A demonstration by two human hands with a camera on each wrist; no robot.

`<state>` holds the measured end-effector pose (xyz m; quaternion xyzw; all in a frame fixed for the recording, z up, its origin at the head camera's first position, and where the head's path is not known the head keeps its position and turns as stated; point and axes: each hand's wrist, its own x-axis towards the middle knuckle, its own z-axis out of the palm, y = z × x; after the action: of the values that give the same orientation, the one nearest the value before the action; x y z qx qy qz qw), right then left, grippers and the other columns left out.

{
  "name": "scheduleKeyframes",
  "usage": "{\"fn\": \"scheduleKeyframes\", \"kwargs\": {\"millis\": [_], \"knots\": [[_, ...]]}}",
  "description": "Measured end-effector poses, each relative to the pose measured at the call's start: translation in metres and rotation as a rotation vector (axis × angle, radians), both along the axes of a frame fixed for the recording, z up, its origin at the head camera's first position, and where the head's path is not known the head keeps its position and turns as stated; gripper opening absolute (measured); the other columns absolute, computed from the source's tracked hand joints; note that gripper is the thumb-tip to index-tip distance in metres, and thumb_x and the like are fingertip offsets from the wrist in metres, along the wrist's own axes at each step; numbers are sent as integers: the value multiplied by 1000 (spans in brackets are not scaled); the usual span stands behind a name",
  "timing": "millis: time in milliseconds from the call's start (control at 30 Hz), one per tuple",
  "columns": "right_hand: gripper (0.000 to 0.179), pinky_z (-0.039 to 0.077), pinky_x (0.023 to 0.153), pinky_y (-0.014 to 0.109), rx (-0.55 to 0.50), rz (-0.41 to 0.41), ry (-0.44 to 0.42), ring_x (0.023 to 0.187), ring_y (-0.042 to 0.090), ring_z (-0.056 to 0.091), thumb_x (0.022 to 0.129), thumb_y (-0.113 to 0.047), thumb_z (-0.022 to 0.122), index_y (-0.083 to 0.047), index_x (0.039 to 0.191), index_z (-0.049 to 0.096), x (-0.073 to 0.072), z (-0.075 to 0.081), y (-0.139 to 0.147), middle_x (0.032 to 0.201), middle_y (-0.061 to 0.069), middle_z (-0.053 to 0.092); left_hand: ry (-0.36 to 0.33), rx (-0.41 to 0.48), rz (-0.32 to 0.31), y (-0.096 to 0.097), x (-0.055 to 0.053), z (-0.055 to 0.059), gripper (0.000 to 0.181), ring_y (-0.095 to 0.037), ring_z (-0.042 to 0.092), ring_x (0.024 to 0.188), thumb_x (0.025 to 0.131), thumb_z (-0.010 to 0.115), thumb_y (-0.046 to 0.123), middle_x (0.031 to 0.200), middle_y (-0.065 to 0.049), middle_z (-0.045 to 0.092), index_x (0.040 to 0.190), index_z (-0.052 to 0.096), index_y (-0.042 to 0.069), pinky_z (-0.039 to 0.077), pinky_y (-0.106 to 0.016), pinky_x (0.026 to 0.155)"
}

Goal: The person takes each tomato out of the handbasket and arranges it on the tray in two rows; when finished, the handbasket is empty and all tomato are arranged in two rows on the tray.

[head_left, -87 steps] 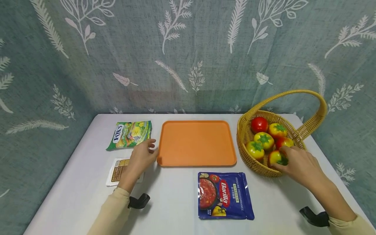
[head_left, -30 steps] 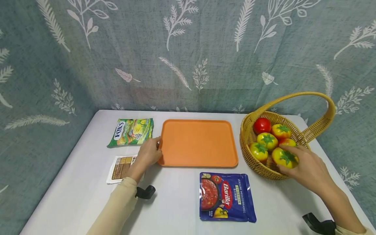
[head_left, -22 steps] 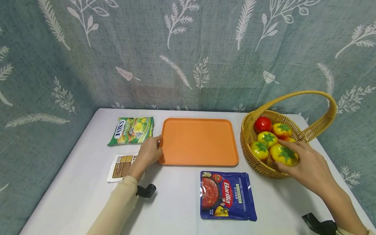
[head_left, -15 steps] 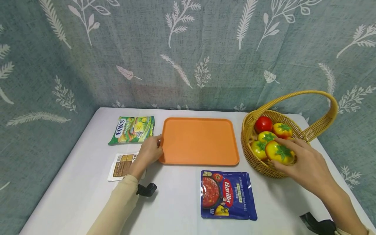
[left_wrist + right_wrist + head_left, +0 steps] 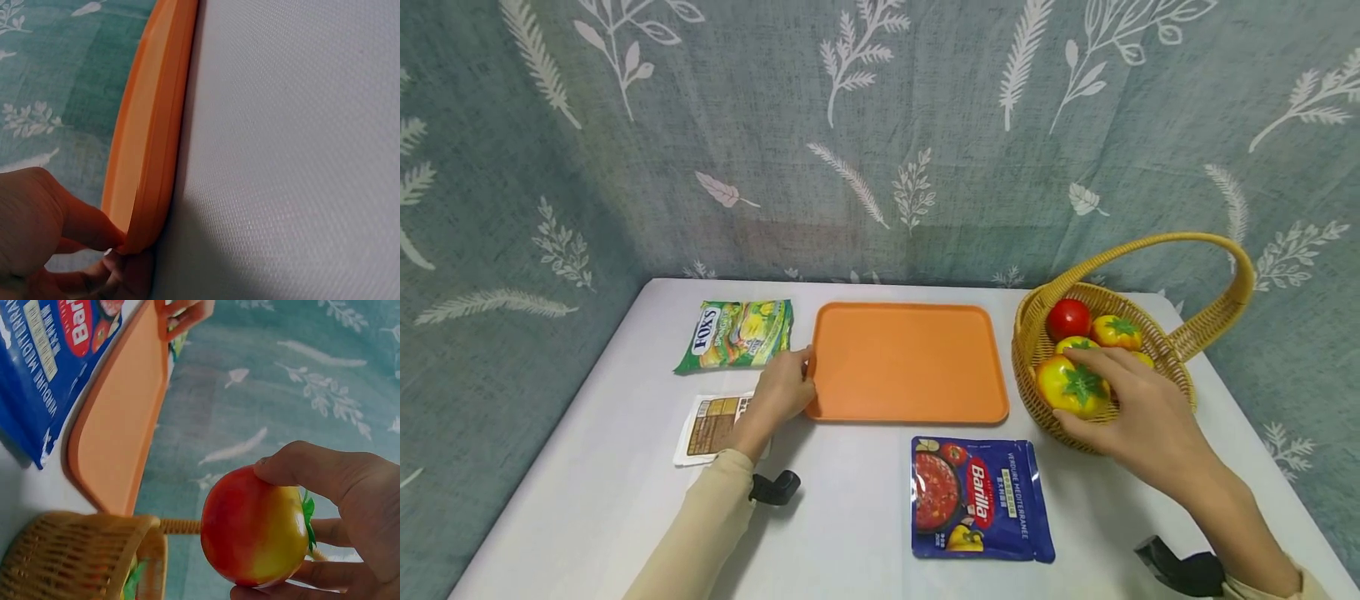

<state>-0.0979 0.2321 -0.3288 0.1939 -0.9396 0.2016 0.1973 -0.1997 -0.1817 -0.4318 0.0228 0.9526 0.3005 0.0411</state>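
My right hand [image 5: 1138, 417] holds a yellow-red tomato [image 5: 1067, 387] with a green leafy top, between thumb and fingers. It hangs over the front of the wicker basket [image 5: 1217, 312]; in the right wrist view the tomato [image 5: 250, 531] is off the basket's rim. Inside the basket lie several more tomatoes, one plain red tomato [image 5: 1069, 319] among them, some partly hidden by the hand. My left hand [image 5: 784, 387] grips the left edge of the orange tray [image 5: 910, 362]. In the left wrist view, thumb and fingers pinch the corner of the tray [image 5: 147, 156].
A green Fox's candy bag [image 5: 741, 335] lies behind my left hand, and a flat white-and-brown packet [image 5: 711, 425] lies partly under the left forearm. In front of the tray is a blue Barilla pouch [image 5: 981, 500]. A patterned cloth [image 5: 880, 167] hangs behind the table.
My right hand has lifted the tomato from the basket's front and moved it left. My left hand has gone from beside the tray to gripping its left edge.
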Motion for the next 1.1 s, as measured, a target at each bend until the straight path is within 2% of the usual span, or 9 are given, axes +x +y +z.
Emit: {"fn": "scheduleKeyframes", "kwargs": {"millis": [300,467,600,967,1100], "knots": [[64,54,78,49,-1,65,-16,98,25,59,70,-21,90,-13,129,65,-7,-1,-21,115,6,64,27,-3,-13,-2,1,-2,62,-20,54,64,81,58,-8,85,-15,61,142,49,-8,44,-28,51],[66,54,79,49,-4,97,-34,104,28,60,71,-19,89,-9,132,64,-14,-3,-30,121,9,64,39,-4,-20,-2,3,-1,62,-21,53,64,80,58,-8,86,-15,60,142,48,-9,43,-28,51],[66,54,80,49,-8,119,-38,102,28,61,72,-23,88,-8,131,64,-20,-5,-39,121,9,63,32,2,-14,-3,4,-1,62,-21,53,64,82,58,-8,88,-16,61,143,48,-8,43,-28,51],[64,52,79,45,-22,125,-93,97,25,62,76,-27,84,-8,133,63,-33,-12,-60,121,9,62,25,-10,-13,-1,1,0,61,-21,53,64,82,61,-7,85,-15,60,142,49,-7,44,-28,51],[63,52,79,44,-7,122,-104,97,26,62,77,-27,83,-7,133,63,-42,-16,-68,121,10,63,40,-22,-22,-1,1,-2,56,-21,53,64,81,62,-7,80,-13,58,137,54,-9,43,-28,51]]}}
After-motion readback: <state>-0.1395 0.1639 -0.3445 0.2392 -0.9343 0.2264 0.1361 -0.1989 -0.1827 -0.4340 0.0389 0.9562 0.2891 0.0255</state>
